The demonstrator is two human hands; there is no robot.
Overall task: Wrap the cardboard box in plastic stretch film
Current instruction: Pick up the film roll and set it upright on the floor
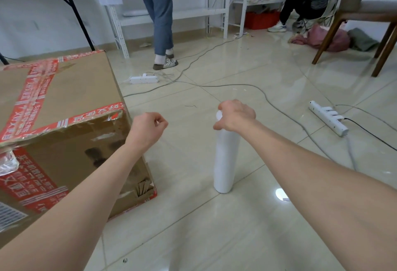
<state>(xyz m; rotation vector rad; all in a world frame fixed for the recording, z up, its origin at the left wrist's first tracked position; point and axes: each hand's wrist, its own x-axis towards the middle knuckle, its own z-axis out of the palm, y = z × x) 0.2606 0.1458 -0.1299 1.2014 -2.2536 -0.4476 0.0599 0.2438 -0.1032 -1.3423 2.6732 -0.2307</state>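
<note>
Cardboard box (60, 109) sits on the floor (214, 238) at the near left of the head view. Its red-taped top faces up and one vertical corner edge points right, toward the roll of stretch film (225, 159). The frame cuts the box off on the left, so we cannot tell which way its long axis runs. Some loose clear plastic clings to its left part, but the faces we see look unwrapped. The roll stands upright on the floor, right of the box and apart from it, its long axis vertical. Our right grip (236, 116) is curled over the roll's top end and holds it. Our left grip (148, 129) hovers between box and roll, closed with thumb against fingertips; we cannot tell whether a film tail is pinched there. We judge this the opening step: freeing the film's leading edge. Next we would need to draw that edge across to the box's near corner and anchor it, keeping the roll vertical. A cable (279, 103) and a power strip (328, 118) on the floor further right could snag.
</note>
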